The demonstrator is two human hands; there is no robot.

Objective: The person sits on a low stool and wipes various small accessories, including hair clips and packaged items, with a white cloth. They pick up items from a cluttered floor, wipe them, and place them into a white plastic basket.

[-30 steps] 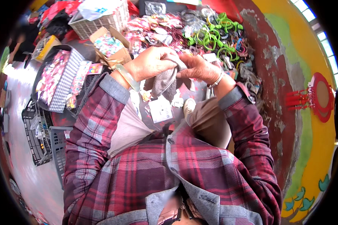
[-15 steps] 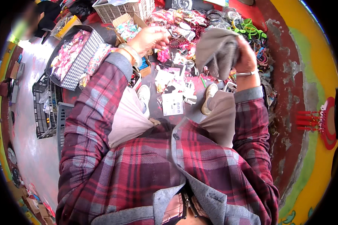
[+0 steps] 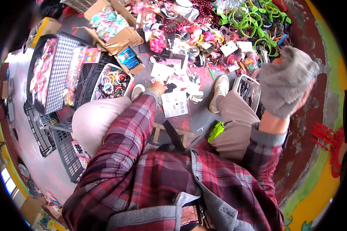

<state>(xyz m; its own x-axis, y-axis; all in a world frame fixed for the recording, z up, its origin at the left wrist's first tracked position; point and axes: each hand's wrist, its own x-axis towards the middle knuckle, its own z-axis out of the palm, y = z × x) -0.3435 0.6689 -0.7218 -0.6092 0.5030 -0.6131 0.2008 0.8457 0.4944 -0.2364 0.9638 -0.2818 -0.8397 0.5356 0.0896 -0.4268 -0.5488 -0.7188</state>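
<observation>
My right hand (image 3: 306, 98) is raised at the right, gripping a crumpled grey cloth (image 3: 287, 82) that covers most of its fingers. Down between my knees, my left hand (image 3: 158, 86) reaches to the white cards and papers (image 3: 174, 104) on the floor. Its fingers are foreshortened and partly hidden, so their grip does not show. Small black pieces lie on the cards beside it. Just left of that hand is a white basket (image 3: 95, 92) of hair ties and small accessories. Above it, a small cardboard box (image 3: 138, 69) holds blue sticks.
A heap of accessories (image 3: 204, 36) spreads ahead, with green headbands (image 3: 245, 21) at its right. An open carton (image 3: 131, 37) of colourful packets and a checked box (image 3: 59, 73) stand left. A grey crate (image 3: 67, 150) sits beside my left knee, another basket (image 3: 247, 92) by my right.
My left hand has dropped from above the heap to the cards on the floor. My right hand has moved outward and lower with the grey cloth. The view has shifted.
</observation>
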